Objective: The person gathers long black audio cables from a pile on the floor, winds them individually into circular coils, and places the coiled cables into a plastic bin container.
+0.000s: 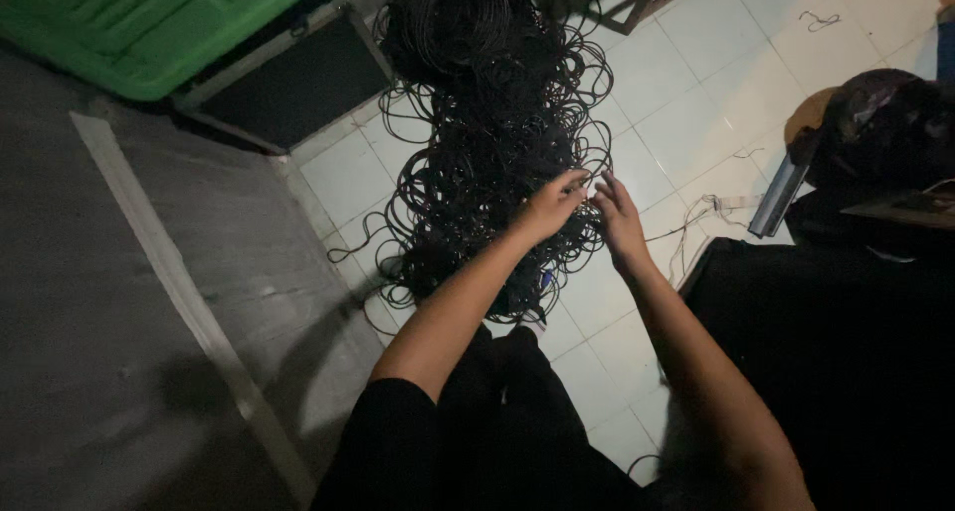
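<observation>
Both hands (587, 204), fingers curled, in tangled black cable (487, 143)

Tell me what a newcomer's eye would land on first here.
First, the big tangle of black cable sprawled over the white tiled floor at centre. Both hands meet at its right edge, the left hand and right hand picking at the strands. A green plastic bin sits at top left.
</observation>
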